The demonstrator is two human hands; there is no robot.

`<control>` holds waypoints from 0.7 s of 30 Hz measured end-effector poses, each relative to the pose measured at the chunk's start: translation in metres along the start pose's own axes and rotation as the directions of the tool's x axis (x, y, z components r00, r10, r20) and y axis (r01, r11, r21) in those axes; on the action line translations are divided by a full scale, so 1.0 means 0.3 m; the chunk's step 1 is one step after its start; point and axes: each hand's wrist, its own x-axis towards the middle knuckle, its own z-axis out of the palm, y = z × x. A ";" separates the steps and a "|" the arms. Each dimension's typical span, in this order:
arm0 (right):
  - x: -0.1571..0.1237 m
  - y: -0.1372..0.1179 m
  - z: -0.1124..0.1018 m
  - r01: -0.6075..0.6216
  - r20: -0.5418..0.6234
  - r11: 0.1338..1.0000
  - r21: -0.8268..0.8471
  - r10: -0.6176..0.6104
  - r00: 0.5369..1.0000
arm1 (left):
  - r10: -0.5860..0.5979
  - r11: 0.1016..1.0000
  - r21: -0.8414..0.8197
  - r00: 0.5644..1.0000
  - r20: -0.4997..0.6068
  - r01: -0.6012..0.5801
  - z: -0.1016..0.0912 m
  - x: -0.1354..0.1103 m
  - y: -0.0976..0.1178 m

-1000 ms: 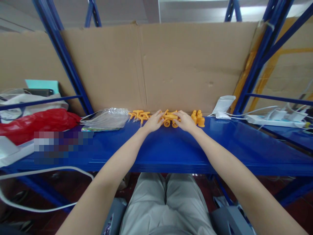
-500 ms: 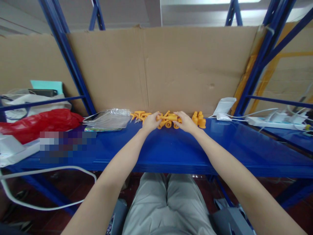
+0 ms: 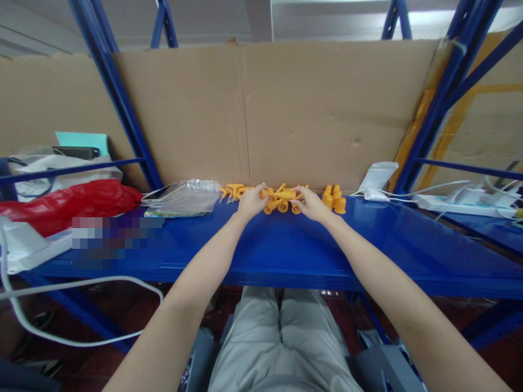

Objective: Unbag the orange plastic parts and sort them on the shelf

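Note:
My left hand [image 3: 252, 200] is at the back of the blue shelf, its thumb and fingers closed around the left end of a row of orange plastic parts [image 3: 288, 194]. From the other side, my right hand [image 3: 312, 206] curls its fingers on the right end of the same row. Round cup-like orange pieces [image 3: 283, 207] lie just below, between the hands. Left of my left hand are T-shaped orange pieces [image 3: 235, 189] with small chains. Beyond my right hand, bottle-shaped orange pieces [image 3: 337, 200] stand in a small group. Exactly which parts my fingertips grip is partly hidden.
Clear plastic bags [image 3: 192, 197] lie on the blue shelf [image 3: 286, 250] to the left, near a red plastic bag [image 3: 73, 201]. A cardboard sheet [image 3: 327, 114] walls off the back. White power strips [image 3: 461, 205] with cables sit at the right.
Both hands stay at the orange row with only slight finger shifts. The whole view has moved slightly.

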 end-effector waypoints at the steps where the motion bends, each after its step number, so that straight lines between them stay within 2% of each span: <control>1: 0.000 0.002 0.001 0.011 -0.004 1.000 0.006 -0.011 1.000 | -0.004 1.000 0.002 1.000 0.003 0.004 -0.002 0.000 0.000; 14: -0.006 -0.030 -0.025 0.078 -0.047 0.997 0.022 -0.077 0.996 | 0.014 0.999 -0.030 1.000 0.026 -0.014 -0.010 0.003 0.003; 21: -0.006 -0.016 -0.006 -0.055 -0.016 0.994 0.091 0.056 0.998 | 0.032 0.999 -0.039 0.999 0.015 -0.032 -0.006 0.009 -0.007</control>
